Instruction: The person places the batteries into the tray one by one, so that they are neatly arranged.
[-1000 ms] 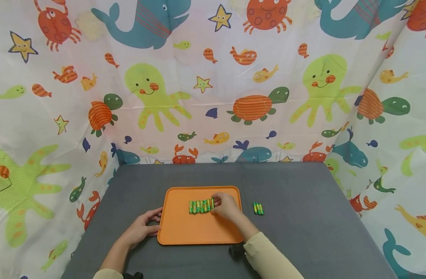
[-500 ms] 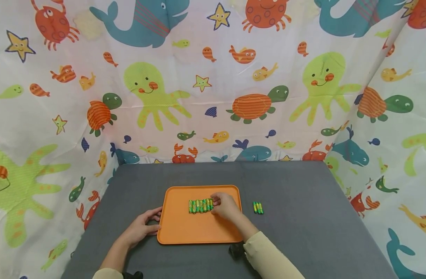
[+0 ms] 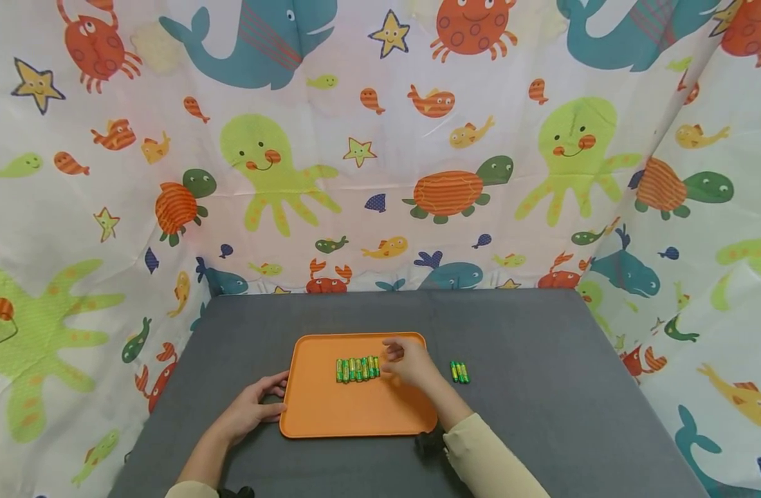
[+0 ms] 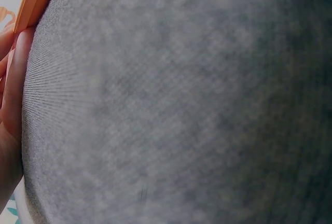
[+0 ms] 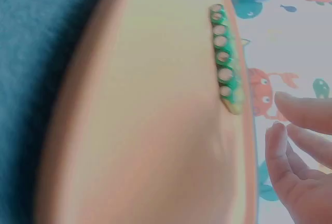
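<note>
On the orange tray (image 3: 331, 416), several green-and-yellow batteries (image 3: 358, 369) lie side by side in a row. My right hand (image 3: 416, 366) hovers just right of the row, over the tray. In the right wrist view its thumb and fingertips (image 5: 278, 130) are apart with nothing between them, and the row's flat battery ends (image 5: 223, 56) face the camera. My left hand (image 3: 246, 409) rests against the tray's left edge, thumb and fingers extended. The left wrist view catches only part of that hand (image 4: 14, 89), touching the tray's rim (image 4: 35, 3).
A few more green-and-yellow batteries (image 3: 460, 372) lie together on the grey tabletop (image 3: 530, 387), right of the tray. Behind and beside the table hangs a white curtain (image 3: 331, 200) printed with sea animals.
My right hand has let go of the battery at the row's right end and drawn back slightly to the right. The left hand stays at the tray's edge.
</note>
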Demonstrator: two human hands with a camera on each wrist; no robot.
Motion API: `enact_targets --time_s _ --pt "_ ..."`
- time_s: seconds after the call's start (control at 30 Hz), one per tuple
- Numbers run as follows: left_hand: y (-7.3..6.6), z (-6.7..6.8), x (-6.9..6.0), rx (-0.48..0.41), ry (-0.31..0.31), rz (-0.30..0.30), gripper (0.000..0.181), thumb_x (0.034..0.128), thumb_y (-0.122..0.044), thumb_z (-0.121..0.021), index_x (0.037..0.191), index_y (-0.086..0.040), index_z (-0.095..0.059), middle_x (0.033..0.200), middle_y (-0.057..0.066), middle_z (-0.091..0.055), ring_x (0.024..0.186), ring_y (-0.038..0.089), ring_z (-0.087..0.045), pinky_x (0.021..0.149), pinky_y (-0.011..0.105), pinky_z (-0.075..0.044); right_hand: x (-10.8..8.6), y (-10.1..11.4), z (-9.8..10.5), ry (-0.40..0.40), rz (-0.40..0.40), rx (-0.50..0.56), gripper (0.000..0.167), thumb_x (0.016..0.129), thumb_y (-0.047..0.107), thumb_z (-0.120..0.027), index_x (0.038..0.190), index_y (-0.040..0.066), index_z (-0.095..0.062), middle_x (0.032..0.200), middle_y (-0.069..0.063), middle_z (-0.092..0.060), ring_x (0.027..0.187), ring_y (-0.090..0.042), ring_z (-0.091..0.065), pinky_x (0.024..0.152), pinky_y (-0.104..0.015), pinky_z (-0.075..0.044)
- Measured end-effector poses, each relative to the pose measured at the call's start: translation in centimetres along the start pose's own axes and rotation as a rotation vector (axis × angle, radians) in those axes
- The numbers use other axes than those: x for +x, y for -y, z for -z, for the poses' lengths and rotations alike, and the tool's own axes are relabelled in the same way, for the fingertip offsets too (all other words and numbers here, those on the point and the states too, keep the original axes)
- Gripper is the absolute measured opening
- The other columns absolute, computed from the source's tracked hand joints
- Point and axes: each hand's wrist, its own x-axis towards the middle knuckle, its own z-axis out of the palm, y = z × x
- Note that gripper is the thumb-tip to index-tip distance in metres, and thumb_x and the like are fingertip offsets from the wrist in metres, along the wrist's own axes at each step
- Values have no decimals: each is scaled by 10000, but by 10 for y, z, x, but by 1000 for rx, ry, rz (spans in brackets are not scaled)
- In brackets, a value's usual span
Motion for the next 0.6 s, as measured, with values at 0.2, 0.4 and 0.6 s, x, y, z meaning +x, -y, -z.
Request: enact_targets --time_s 0.2,0.4,0.6 --pt "0 0 0 -3 -1 3 745 900 -122 -760 1554 -117 -404 1344 170 -467 1154 282 -523 845 384 -610 -8 6 14 -59 37 -1 497 856 105 -808 1328 90 -652 1199 -143 -671 1030 -268 -653 801 -389 -577" --pt "-2 0 0 -3 6 2 748 900 -119 -758 1556 -114 -399 1338 172 -468 1153 285 -524 851 383 -608 -18 9 26 -122 46 -6 476 845 97 -817 1296 147 -675 1183 -118 -685 1029 -283 -657 781 -367 -578" --pt "0 0 0 0 -2 3 752 894 -130 -767 1553 -117 -405 1337 168 -474 1153 280 -525 845 382 -609 -27 7 41 -194 26 2 461 827 61 -821 1258 167 -698 1153 -66 -697 998 -260 -655 740 -324 -571"
